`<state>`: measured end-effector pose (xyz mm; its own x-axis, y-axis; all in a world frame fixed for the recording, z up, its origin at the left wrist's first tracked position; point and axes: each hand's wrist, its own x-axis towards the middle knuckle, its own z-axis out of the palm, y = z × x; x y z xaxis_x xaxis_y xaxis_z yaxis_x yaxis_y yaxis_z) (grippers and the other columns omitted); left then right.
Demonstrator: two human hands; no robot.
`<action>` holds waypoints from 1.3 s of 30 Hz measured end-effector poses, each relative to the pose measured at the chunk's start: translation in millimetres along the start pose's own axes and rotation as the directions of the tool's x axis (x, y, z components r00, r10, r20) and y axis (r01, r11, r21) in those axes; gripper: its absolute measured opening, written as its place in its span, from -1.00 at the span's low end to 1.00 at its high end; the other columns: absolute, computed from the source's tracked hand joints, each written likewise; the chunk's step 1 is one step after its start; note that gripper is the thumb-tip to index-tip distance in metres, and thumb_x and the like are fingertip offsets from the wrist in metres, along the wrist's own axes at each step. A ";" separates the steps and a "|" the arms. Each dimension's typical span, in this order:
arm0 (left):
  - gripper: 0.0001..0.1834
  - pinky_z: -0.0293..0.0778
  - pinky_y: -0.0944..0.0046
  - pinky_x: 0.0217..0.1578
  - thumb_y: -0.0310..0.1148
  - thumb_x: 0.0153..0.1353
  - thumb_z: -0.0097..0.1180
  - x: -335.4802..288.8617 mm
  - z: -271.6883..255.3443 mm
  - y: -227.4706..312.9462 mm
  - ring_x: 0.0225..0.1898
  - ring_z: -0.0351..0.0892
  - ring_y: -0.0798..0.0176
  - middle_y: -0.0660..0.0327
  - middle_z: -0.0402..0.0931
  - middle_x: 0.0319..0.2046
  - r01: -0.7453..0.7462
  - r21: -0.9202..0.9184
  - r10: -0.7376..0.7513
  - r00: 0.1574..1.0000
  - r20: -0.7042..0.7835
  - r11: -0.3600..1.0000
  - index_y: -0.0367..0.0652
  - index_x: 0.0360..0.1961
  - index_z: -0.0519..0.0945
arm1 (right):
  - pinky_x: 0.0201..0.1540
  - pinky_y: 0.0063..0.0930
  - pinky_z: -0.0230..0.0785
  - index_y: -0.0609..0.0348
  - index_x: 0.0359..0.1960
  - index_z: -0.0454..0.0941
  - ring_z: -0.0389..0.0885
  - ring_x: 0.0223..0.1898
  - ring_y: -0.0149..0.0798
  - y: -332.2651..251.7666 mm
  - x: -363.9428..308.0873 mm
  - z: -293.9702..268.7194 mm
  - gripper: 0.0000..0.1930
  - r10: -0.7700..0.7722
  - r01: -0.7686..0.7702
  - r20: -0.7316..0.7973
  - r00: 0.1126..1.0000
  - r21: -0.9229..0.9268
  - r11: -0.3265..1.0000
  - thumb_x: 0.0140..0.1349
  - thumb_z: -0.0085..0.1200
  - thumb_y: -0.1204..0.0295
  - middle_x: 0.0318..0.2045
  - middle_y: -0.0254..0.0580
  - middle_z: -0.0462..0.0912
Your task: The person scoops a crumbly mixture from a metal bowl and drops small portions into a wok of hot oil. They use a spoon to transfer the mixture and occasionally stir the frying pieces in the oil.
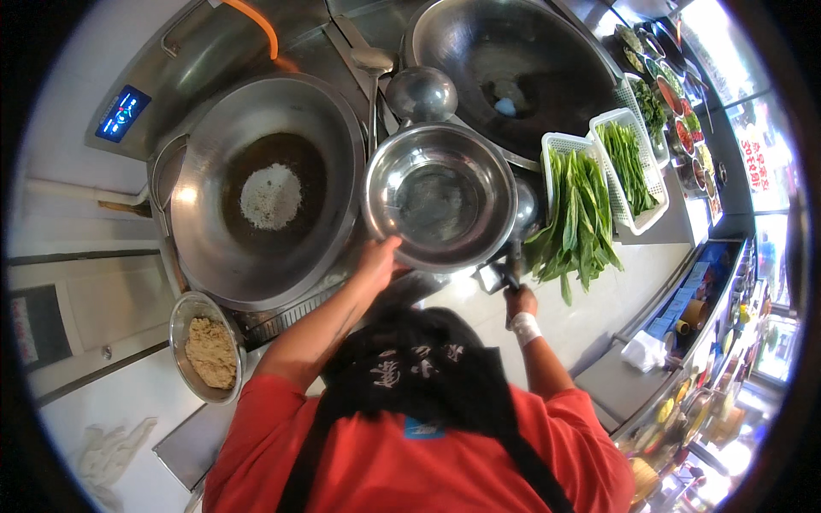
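My left hand [378,263] is closed on the near left rim of a shiny round steel basin [492,158], which looks nearly empty. The fingers under its rim are hidden. To the basin's right, my right hand [520,302] grips a dark handle [513,263]. That handle reaches up beside a rounded metal piece [525,209], partly hidden by the basin; it looks like a ladle, but I cannot be sure. On the left stands a large steel wok [205,192] with a heap of white powder [271,197] in brownish liquid at its bottom.
A second wok [547,51] sits behind the basin, near a steel ladle [422,94] and a spatula [373,61]. White baskets of leafy greens [575,214] and green stalks [629,167] stand at right. A bowl of tan crumbly food [211,352] is at lower left.
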<state>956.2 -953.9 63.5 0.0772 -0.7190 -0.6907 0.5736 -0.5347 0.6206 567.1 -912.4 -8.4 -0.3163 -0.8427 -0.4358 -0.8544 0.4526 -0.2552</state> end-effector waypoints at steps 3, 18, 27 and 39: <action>-0.67 0.75 -0.10 -0.29 -0.31 0.35 0.11 19.3 21.9 -5.0 -0.16 0.74 0.01 0.02 0.68 -0.11 0.006 0.016 -0.006 1.000 0.021 1.000 -0.31 0.04 0.53 | -0.02 0.03 0.54 0.23 -0.20 0.66 0.71 -0.11 0.24 4.3 -0.7 0.6 -0.54 0.016 -0.016 0.067 0.998 -0.003 1.000 0.18 0.24 0.02 -0.19 0.16 0.74; -0.49 0.75 0.02 -0.24 -0.11 0.45 0.15 52.8 28.4 11.5 -0.24 0.77 -0.07 -0.14 0.68 -0.15 0.076 -0.047 -0.068 0.985 0.155 0.996 -0.42 0.10 0.49 | -0.12 0.15 0.50 0.16 -0.03 0.37 0.65 -0.18 0.36 -1.6 -37.3 -35.4 -0.61 -0.225 0.230 -0.076 0.971 0.071 0.971 0.16 0.23 0.38 -0.11 0.22 0.61; -0.67 0.62 0.29 -0.36 -0.25 0.51 0.07 -71.5 -79.3 -12.4 -0.35 0.66 0.30 0.15 0.60 -0.18 -0.150 0.382 0.104 0.985 0.139 0.912 -0.18 0.17 0.47 | -0.38 -0.51 0.52 0.17 0.43 0.35 0.61 -0.49 -0.43 -139.3 -57.0 -36.3 -0.48 -0.586 0.319 0.300 0.753 0.611 0.724 0.43 -0.05 0.53 -0.44 -0.24 0.68; -0.69 0.53 0.32 0.00 -0.19 0.52 0.07 -248.9 -252.9 -108.4 -0.10 0.62 0.36 0.23 0.68 -0.17 -0.226 0.152 0.257 0.938 -0.234 0.962 -0.22 -0.03 0.67 | -0.38 -0.17 0.56 0.24 0.23 0.44 0.71 -0.43 -0.04 -349.5 -115.1 62.9 -0.55 -0.697 0.502 0.565 0.441 0.488 0.714 0.30 0.10 0.47 -0.35 0.04 0.72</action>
<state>1081.0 -604.7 74.3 0.4109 -0.7076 -0.5748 0.4107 -0.4192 0.8097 928.1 -955.3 76.7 0.6892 -0.5222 -0.5023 -0.5674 0.0423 -0.8224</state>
